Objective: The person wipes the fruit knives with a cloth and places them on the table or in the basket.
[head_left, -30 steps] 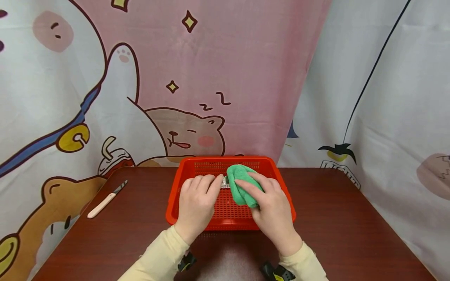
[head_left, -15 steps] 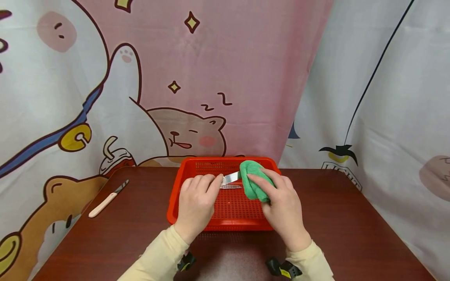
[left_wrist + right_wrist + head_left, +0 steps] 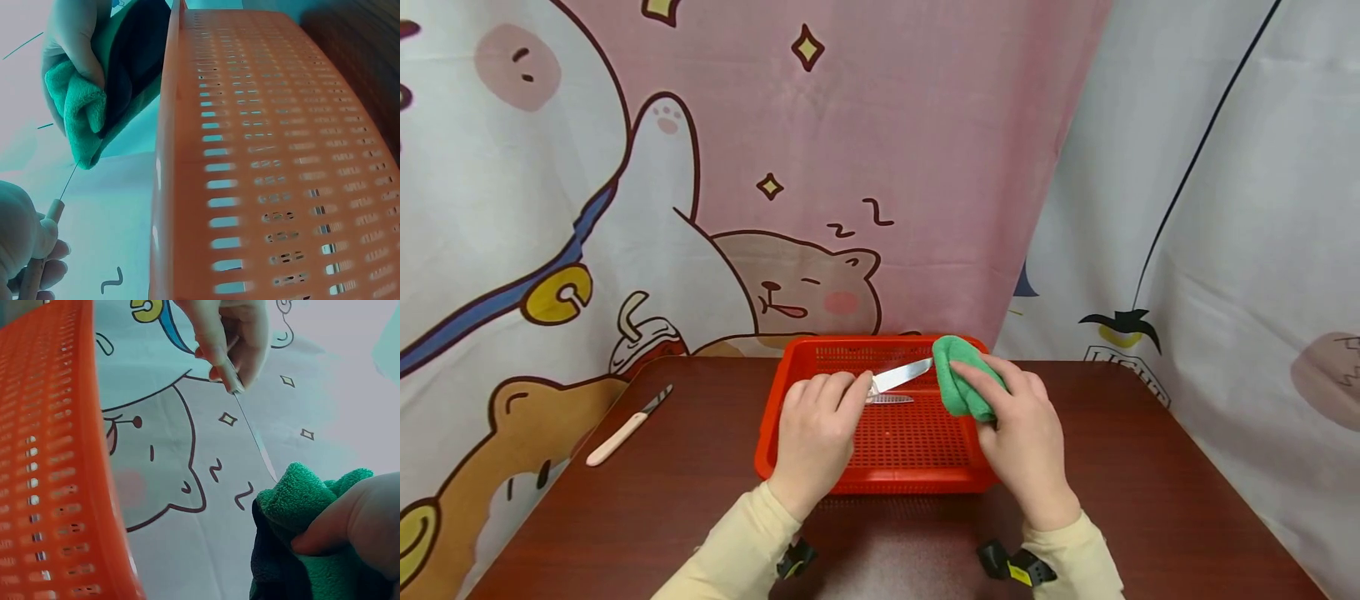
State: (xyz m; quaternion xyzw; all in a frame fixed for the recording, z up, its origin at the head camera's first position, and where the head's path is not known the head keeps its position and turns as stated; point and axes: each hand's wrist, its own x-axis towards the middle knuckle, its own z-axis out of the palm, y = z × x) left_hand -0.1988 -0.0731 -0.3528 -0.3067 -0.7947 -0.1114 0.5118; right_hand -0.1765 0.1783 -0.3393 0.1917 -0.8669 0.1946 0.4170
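My left hand (image 3: 817,433) grips the handle of a knife (image 3: 904,376), its blade pointing right and slightly up over the red basket. In the left wrist view the pale handle (image 3: 55,212) shows between thumb and fingers. My right hand (image 3: 1018,437) holds a folded green cloth (image 3: 958,385), thumb below and fingers on top. The cloth is at the blade's tip; in the right wrist view the tip meets the cloth's edge (image 3: 294,487). Beneath the held knife, a second blade (image 3: 891,399) lies in the red basket (image 3: 880,479); its handle end is hidden by my left hand.
Another knife (image 3: 628,427) with a pale handle lies on the brown table (image 3: 700,467), left of the basket. A printed curtain (image 3: 925,167) hangs behind the table. Dark straps with small devices are on both wrists.
My right hand has moved right and slightly up with the green cloth, sliding along the blade to its tip and uncovering it. My left hand has stayed nearly still.
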